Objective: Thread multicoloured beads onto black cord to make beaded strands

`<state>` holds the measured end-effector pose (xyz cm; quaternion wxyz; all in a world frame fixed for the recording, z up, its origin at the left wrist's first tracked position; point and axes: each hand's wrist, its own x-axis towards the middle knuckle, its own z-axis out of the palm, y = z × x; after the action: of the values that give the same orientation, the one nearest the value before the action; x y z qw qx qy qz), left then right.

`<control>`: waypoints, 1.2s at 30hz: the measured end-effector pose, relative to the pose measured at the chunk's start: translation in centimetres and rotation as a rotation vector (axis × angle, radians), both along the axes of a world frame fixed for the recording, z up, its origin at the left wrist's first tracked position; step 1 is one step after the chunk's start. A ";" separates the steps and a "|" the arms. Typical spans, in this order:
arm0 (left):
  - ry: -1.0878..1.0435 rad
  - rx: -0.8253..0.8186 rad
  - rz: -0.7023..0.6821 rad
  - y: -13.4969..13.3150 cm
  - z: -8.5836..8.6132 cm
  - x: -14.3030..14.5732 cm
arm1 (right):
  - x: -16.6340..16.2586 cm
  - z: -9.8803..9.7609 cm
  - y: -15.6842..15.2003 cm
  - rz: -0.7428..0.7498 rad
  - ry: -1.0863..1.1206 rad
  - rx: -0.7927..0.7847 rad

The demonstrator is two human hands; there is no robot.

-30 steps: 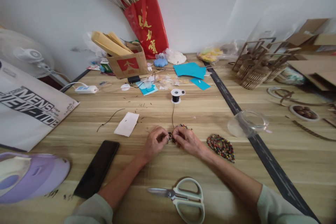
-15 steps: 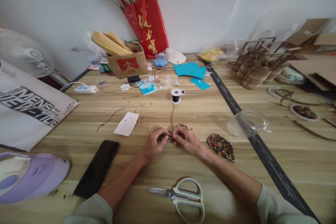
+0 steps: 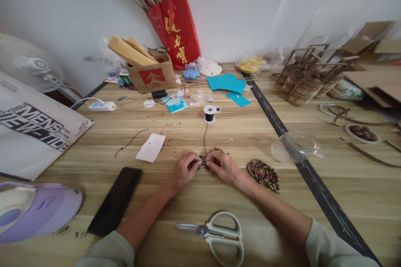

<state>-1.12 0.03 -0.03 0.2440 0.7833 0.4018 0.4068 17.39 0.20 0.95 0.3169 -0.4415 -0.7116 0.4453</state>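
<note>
My left hand (image 3: 184,170) and my right hand (image 3: 223,167) meet at the middle of the wooden table, fingertips pinched together on a short string of small coloured beads (image 3: 216,150). A thin black thread (image 3: 205,135) runs from between my fingers up to a small spool (image 3: 210,114) farther back. A pile of loose coloured beads (image 3: 263,174) lies on the table just right of my right hand.
Pale green scissors (image 3: 221,233) lie near the front edge. A black phone (image 3: 115,200) and a white paper scrap (image 3: 151,147) sit to the left, a clear plastic lid (image 3: 294,146) to the right. A cardboard box (image 3: 152,76), red bag (image 3: 175,29) and blue paper (image 3: 227,83) stand at the back.
</note>
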 end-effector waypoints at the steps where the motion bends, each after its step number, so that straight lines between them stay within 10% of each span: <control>1: 0.002 0.013 -0.002 0.0 -0.1 0.0 | 0.0 0.0 0.0 -0.002 -0.020 0.013; 36: 0.121 0.030 0.138 -0.3 -0.7 0.6 | 0.2 0.7 -0.3 0.095 -0.053 0.082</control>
<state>-0.54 -0.29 -0.72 0.1789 0.7803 0.4628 0.3806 17.56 -0.09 1.64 0.2941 -0.4055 -0.7575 0.4186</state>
